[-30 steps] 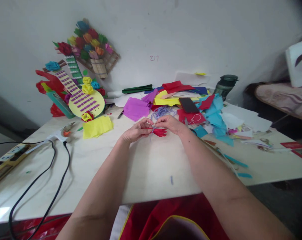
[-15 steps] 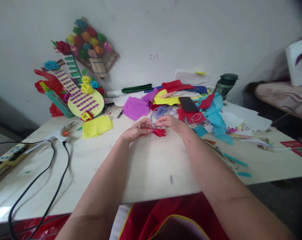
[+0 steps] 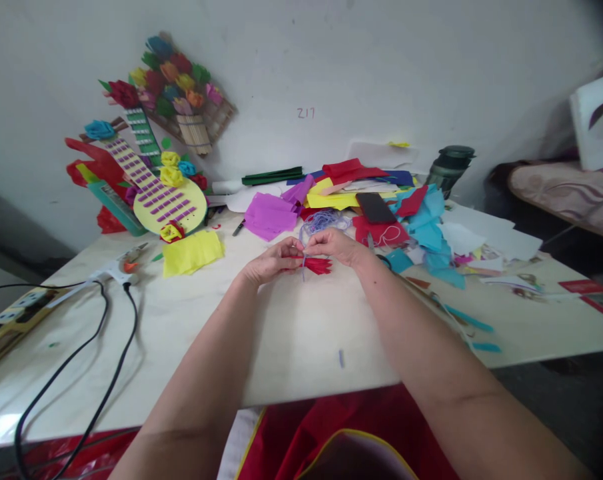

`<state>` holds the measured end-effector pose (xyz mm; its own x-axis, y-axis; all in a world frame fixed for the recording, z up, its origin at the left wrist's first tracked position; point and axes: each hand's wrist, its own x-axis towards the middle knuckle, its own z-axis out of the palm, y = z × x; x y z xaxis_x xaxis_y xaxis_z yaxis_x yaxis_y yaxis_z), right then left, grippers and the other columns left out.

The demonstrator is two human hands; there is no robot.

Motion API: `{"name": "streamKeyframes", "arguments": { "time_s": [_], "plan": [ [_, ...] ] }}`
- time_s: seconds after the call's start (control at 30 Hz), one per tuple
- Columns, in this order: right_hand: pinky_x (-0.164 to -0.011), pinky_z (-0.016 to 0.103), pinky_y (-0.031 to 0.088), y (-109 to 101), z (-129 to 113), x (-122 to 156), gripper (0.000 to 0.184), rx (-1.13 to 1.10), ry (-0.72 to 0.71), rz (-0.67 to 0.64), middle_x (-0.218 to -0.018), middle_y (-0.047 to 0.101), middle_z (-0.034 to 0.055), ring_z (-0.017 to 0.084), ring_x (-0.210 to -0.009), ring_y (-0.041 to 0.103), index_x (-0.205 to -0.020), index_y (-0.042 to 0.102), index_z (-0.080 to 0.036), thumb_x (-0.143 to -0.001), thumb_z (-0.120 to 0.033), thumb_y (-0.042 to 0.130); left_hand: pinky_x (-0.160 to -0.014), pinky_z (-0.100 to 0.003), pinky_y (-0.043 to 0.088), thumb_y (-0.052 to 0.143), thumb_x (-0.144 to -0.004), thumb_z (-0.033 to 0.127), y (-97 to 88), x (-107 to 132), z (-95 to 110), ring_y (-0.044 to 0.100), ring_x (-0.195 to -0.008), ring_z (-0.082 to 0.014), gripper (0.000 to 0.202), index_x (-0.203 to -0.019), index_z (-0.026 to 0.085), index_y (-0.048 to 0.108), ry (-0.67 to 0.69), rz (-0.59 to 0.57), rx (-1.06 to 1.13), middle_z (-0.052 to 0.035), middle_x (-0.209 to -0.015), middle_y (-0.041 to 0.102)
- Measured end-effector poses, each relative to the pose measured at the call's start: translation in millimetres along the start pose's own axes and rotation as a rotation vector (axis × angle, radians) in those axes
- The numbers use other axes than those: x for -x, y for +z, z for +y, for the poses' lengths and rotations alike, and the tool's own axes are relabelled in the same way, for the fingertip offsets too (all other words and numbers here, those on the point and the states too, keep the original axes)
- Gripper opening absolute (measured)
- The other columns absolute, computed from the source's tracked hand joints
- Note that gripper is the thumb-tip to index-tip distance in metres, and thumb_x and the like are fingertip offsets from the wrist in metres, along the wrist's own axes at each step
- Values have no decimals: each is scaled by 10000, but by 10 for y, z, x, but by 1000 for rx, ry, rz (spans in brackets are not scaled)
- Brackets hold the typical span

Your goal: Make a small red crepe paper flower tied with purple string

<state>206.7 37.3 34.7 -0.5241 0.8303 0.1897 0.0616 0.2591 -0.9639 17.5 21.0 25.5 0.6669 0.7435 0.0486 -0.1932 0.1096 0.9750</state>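
My left hand (image 3: 277,260) is closed on a small bundle of red paper (image 3: 317,265), whose fringed end sticks out to the right, low over the table. Around the bundle's middle runs a strand of lavender yarn (image 3: 304,267), one end hanging down in front. My right hand (image 3: 335,245) pinches that yarn just above the bundle, its fingertips close to the left hand's. Behind the hands lies a loose heap of the same yarn (image 3: 326,221). Where the strand crosses under the fingertips is hidden.
Purple paper (image 3: 268,217), a phone (image 3: 376,208) and blue paper scraps (image 3: 428,230) lie behind. Scissors with blue handles (image 3: 464,319) rest by my right forearm. To the left are yellow paper (image 3: 194,253), a glue gun (image 3: 114,270) and a black cord (image 3: 106,303).
The right fingertips have shifted slightly left, drawing the yarn in closer around the red bundle. More of the fringed end now shows. The left hand keeps its hold.
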Motion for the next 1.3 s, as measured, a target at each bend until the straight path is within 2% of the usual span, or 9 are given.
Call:
{"name": "streamKeyframes", "arguments": {
  "time_s": [0.17, 0.73, 0.93, 1.13, 1.3],
  "plan": [
    [-511, 235, 346, 22, -9, -11, 198, 0, 58, -9, -550, 558, -13, 70, -503, 445, -609, 631, -122, -585, -292, 728, -444, -172, 265, 719, -649, 148, -19, -12, -29, 436, -470, -36, 357, -878, 164, 446, 23, 3, -10, 41, -633, 529],
    [-455, 220, 278, 1, 39, -23, 222, 74, 96, -36, -510, 482, -46, 49, -450, 370, -640, 580, -126, -614, -310, 700, -453, -183, 263, 721, -645, 169, 7, -15, -22, 443, -493, -43, 352, -850, 164, 434, 6, 32, -49, 43, -635, 516],
    [-419, 214, 224, 3, 33, -32, 242, 89, 196, -80, -444, 425, -66, 36, -393, 308, -617, 531, -135, -660, -335, 661, -451, -187, 261, 718, -651, 180, -12, -25, -44, 429, -476, -41, 348, -846, 166, 430, 31, 46, -64, 52, -618, 513],
    [-413, 206, 232, 41, 32, -39, 242, 41, 230, -24, -454, 447, -61, 42, -400, 340, -623, 532, -137, -604, -316, 693, -467, -188, 286, 705, -647, 164, -34, -33, -58, 460, -508, -49, 333, -851, 166, 441, 22, 67, -84, 37, -657, 535],
    [-420, 206, 270, 68, 7, -43, 202, 14, 258, 17, -478, 490, -49, 52, -408, 383, -650, 552, -139, -571, -259, 694, -434, -206, 275, 612, -667, 192, -41, -66, -55, 451, -449, -76, 221, -813, 158, 450, -11, 106, 18, 21, -569, 522]
  ]
}}
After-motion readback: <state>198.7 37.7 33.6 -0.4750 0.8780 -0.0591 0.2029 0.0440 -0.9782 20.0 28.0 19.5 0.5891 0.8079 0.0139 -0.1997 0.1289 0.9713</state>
